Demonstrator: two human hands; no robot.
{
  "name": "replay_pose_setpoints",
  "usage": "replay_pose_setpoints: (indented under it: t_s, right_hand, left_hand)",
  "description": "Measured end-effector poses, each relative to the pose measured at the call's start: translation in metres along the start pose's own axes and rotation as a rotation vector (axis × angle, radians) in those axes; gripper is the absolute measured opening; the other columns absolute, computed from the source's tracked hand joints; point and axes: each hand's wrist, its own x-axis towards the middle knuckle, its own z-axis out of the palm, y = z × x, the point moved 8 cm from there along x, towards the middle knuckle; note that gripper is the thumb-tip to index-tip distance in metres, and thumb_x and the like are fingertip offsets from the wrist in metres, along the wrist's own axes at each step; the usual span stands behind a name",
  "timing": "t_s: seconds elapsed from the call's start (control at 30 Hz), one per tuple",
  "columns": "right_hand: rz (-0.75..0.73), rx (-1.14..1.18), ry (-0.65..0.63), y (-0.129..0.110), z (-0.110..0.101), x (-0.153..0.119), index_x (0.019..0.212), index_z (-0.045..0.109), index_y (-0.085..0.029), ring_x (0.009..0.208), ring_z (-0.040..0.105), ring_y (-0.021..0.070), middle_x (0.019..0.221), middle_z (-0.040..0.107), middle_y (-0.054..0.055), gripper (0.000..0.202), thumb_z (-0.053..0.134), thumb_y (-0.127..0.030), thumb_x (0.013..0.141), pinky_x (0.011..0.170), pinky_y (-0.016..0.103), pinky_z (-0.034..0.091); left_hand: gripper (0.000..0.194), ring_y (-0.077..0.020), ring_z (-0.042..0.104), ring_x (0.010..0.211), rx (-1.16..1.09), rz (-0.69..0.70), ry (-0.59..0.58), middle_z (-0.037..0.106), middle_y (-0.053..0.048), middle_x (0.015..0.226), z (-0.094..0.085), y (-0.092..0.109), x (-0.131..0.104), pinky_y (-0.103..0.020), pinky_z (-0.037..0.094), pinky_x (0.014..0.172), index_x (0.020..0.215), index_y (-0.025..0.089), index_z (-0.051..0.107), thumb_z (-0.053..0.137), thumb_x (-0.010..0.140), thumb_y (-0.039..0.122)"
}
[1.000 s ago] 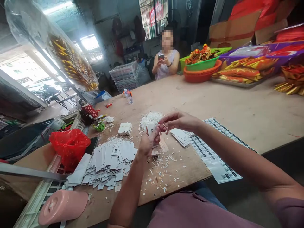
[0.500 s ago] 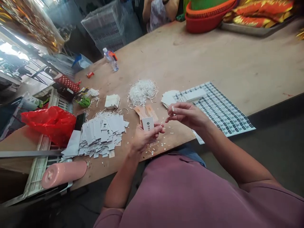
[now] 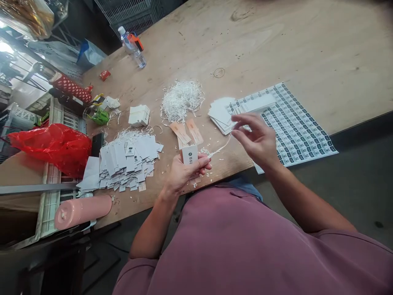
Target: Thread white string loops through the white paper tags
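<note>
My left hand (image 3: 187, 170) is closed on a small white card (image 3: 189, 154) with dark print. A white string (image 3: 220, 150) runs from the card's edge toward my right hand (image 3: 256, 139), whose fingers are curled close to the string's far end; its fingertips are partly blurred. Orange-and-white slips (image 3: 194, 131) lie just beyond my left hand. A tangle of white strings (image 3: 181, 100) rests further back. White cards (image 3: 220, 112) are fanned beside a printed sticker sheet (image 3: 299, 133). To the left is a heap of white tags (image 3: 127, 162).
A banded white stack (image 3: 139, 115), a clear bottle (image 3: 132, 48) and a pink bottle (image 3: 84, 211) stand or lie on the wooden table (image 3: 276, 49). A red plastic bag (image 3: 55, 147) is at the left. Small white bits are scattered near the front edge.
The view has tilted down. My right hand has moved away from my left, and a string now stretches out from the card. My left hand still holds the card.
</note>
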Motion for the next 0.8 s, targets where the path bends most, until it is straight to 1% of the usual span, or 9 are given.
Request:
replay_pose_setpoints:
  t_s: [0.03, 0.1, 0.17, 0.2, 0.27, 0.33, 0.43, 0.63, 0.8]
  right_hand:
    - [-0.088, -0.075, -0.015, -0.008, 0.002, -0.003, 0.105, 0.076, -0.031, 0.104, 0.065, 0.0272, 0.109, 0.072, 0.008, 0.024, 0.076, -0.042, 0.084, 0.101, 0.049, 0.052]
    - [-0.226, -0.128, -0.166, -0.02, 0.018, -0.012, 0.107, 0.077, -0.033, 0.107, 0.066, 0.0285, 0.109, 0.075, 0.007, 0.025, 0.079, -0.038, 0.083, 0.103, 0.051, 0.049]
    - [-0.276, -0.09, -0.306, -0.025, 0.033, -0.02, 0.098, 0.079, -0.032, 0.094, 0.069, 0.0265, 0.096, 0.077, 0.005, 0.015, 0.077, -0.037, 0.084, 0.097, 0.05, 0.052]
    - [-0.261, -0.06, -0.328, -0.025, 0.037, -0.023, 0.092, 0.08, -0.031, 0.087, 0.07, 0.0249, 0.089, 0.077, 0.005, 0.01, 0.076, -0.038, 0.086, 0.093, 0.048, 0.053]
    - [-0.156, 0.021, -0.309, -0.018, 0.039, -0.024, 0.085, 0.079, -0.028, 0.077, 0.069, 0.0217, 0.079, 0.075, 0.005, 0.014, 0.073, -0.04, 0.088, 0.08, 0.042, 0.056]
    - [-0.008, 0.115, -0.294, -0.007, 0.041, -0.027, 0.086, 0.079, -0.025, 0.072, 0.068, 0.0192, 0.077, 0.074, 0.004, 0.018, 0.073, -0.042, 0.088, 0.071, 0.036, 0.057]
    - [0.123, 0.21, -0.315, 0.004, 0.046, -0.035, 0.091, 0.079, -0.023, 0.076, 0.069, 0.0186, 0.083, 0.075, 0.005, 0.023, 0.079, -0.044, 0.083, 0.07, 0.033, 0.058]
    - [0.141, 0.247, -0.265, 0.011, 0.046, -0.042, 0.091, 0.081, -0.021, 0.078, 0.07, 0.0181, 0.084, 0.076, 0.006, 0.02, 0.079, -0.04, 0.083, 0.072, 0.031, 0.059]
    - [0.068, 0.264, -0.225, 0.009, 0.045, -0.042, 0.092, 0.081, -0.021, 0.078, 0.07, 0.0177, 0.085, 0.077, 0.007, 0.016, 0.079, -0.034, 0.083, 0.071, 0.03, 0.058]
  left_hand:
    - [0.034, -0.0082, 0.059, 0.051, -0.002, -0.006, -0.009, 0.073, -0.007, 0.066, 0.001, 0.0, 0.0, -0.018, 0.041, 0.048, 0.078, 0.012, 0.075, 0.092, 0.061, 0.036]
    - [0.035, -0.0081, 0.058, 0.05, -0.004, -0.027, -0.033, 0.073, -0.007, 0.065, 0.005, -0.002, 0.001, -0.018, 0.04, 0.047, 0.076, 0.011, 0.075, 0.092, 0.06, 0.037]
    - [0.036, -0.008, 0.057, 0.049, 0.006, -0.039, -0.071, 0.072, -0.007, 0.064, 0.01, -0.003, 0.002, -0.019, 0.039, 0.046, 0.076, 0.011, 0.075, 0.091, 0.061, 0.039]
    - [0.036, -0.0081, 0.057, 0.049, 0.018, -0.035, -0.089, 0.072, -0.007, 0.064, 0.013, -0.003, 0.001, -0.019, 0.038, 0.046, 0.077, 0.011, 0.076, 0.09, 0.063, 0.041]
    - [0.036, -0.008, 0.056, 0.049, 0.049, -0.017, -0.115, 0.072, -0.008, 0.065, 0.017, -0.003, 0.0, -0.019, 0.036, 0.045, 0.078, 0.011, 0.076, 0.086, 0.069, 0.044]
    - [0.036, -0.0078, 0.055, 0.048, 0.072, 0.006, -0.111, 0.071, -0.007, 0.065, 0.017, -0.002, -0.001, -0.019, 0.034, 0.043, 0.077, 0.011, 0.076, 0.083, 0.072, 0.046]
    - [0.036, -0.0076, 0.053, 0.047, 0.085, 0.038, -0.078, 0.07, -0.005, 0.061, 0.014, -0.001, -0.003, -0.019, 0.033, 0.041, 0.073, 0.012, 0.074, 0.083, 0.073, 0.047]
    - [0.038, -0.0077, 0.053, 0.048, 0.187, 0.03, -0.034, 0.07, -0.005, 0.063, 0.012, 0.001, -0.008, -0.018, 0.033, 0.041, 0.076, 0.012, 0.074, 0.08, 0.076, 0.05]
    - [0.035, -0.0082, 0.056, 0.051, 0.257, 0.093, -0.012, 0.07, -0.004, 0.065, 0.012, 0.008, -0.011, -0.019, 0.043, 0.046, 0.077, 0.013, 0.074, 0.078, 0.079, 0.047]
